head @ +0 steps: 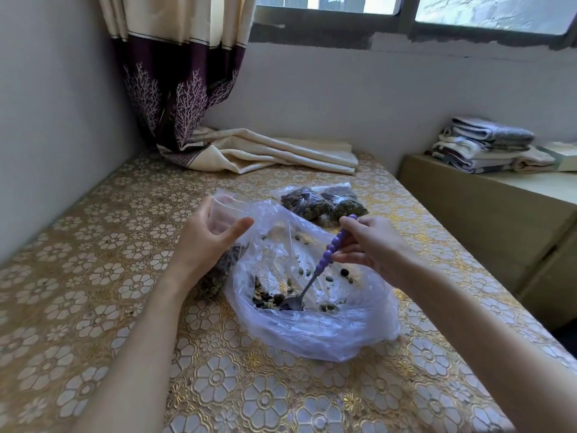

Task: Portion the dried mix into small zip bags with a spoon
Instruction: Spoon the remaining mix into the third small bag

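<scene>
A large clear plastic bag (315, 326) lies open on the table, with a little dried mix (268, 300) of seeds and dark pieces left at its bottom. My right hand (371, 245) grips a spoon by its purple beaded handle (332, 248); the metal bowl (292, 303) rests among the mix. My left hand (207, 239) holds a small zip bag (223, 214) upright by its open mouth, left of the big bag. Its lower part, dark with mix, shows below my palm. Two filled small bags (323, 203) lie behind.
The table wears a gold floral cloth (103, 276). A cream and purple curtain (249, 151) drapes onto its far side. To the right stands a low cabinet (487, 214) with folded towels (487, 148). Walls close the left and back.
</scene>
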{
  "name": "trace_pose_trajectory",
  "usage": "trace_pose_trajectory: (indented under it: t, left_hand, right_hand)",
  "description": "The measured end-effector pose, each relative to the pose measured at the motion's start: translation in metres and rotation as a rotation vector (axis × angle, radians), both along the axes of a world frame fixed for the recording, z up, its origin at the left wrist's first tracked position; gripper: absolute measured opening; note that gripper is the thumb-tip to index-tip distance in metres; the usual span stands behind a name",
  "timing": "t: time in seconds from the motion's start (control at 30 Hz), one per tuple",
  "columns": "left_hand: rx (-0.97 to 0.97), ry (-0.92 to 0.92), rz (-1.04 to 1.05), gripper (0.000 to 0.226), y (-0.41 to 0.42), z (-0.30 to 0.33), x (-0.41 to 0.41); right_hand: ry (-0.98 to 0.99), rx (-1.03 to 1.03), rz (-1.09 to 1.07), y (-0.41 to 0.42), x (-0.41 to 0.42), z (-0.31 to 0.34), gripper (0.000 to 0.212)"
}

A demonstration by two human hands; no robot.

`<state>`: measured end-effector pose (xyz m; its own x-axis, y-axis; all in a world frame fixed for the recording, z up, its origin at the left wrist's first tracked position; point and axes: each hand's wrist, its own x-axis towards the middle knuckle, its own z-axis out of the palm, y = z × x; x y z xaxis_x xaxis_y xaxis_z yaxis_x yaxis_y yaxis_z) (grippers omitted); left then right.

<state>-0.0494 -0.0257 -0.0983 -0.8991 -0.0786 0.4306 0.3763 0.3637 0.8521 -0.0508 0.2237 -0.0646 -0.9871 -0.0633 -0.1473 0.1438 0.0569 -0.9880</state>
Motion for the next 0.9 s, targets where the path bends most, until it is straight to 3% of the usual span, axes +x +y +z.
trace_pose_trajectory:
  t: [0.17,0.53,0.9]
  left_hand:
    - [-0.007,-0.003,-0.003,0.07,0.001,0.001,0.002]
    - [-0.02,-0.009,0.015,0.072,0.0,0.0,0.0]
    - [-0.039,-0.02,0.02,0.075,0.0,0.0,0.0]
  right_hand:
    - [-0.05,0.02,0.069,-0.003,0.002,-0.003,0.027]
    - [-0.2,-0.186,-0.012,-0.022,-0.007,-0.008,0.025]
    - [-0.211,-0.143,-0.041,-0.005,-0.013,-0.005,0.03]
